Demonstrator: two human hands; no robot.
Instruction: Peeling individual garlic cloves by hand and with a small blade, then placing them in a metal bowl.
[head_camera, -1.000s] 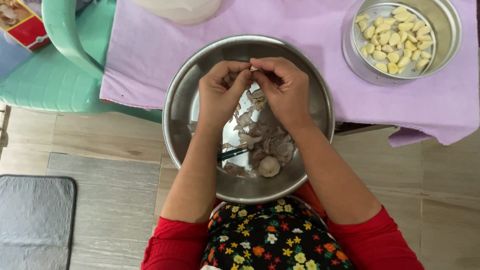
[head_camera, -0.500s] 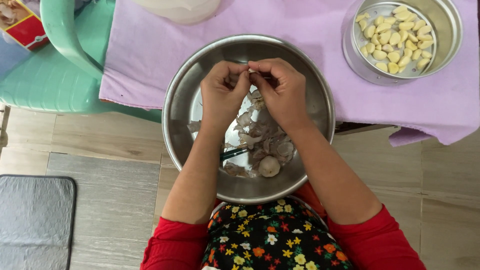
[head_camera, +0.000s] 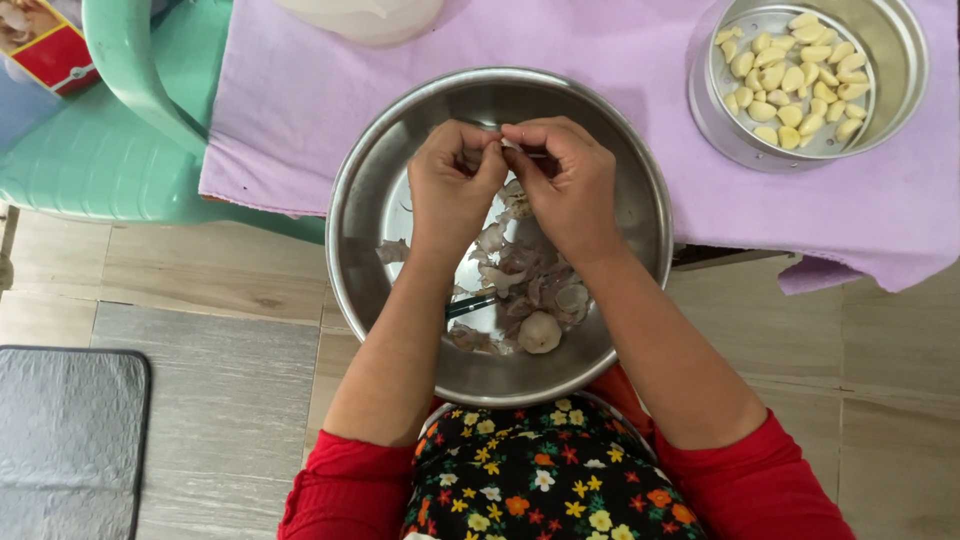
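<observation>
Hands, left hand (head_camera: 455, 185) and right hand (head_camera: 562, 180), pinched shut on garlic clove (head_camera: 508, 147) over steel basin (head_camera: 380, 180); red-yellow carton (head_camera: 45, 45) top-left

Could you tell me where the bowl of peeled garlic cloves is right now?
The bowl of peeled garlic cloves sits at the head view's upper right, on the purple cloth, beyond the right hand.

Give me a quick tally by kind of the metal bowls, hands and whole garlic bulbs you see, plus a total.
Metal bowls: 2, the large steel bowl with garlic skins and the small steel bowl of peeled garlic cloves.
Hands: 2, left hand and right hand, pinching something small together.
Whole garlic bulbs: 1, garlic bulb.
Total: 5.
</observation>
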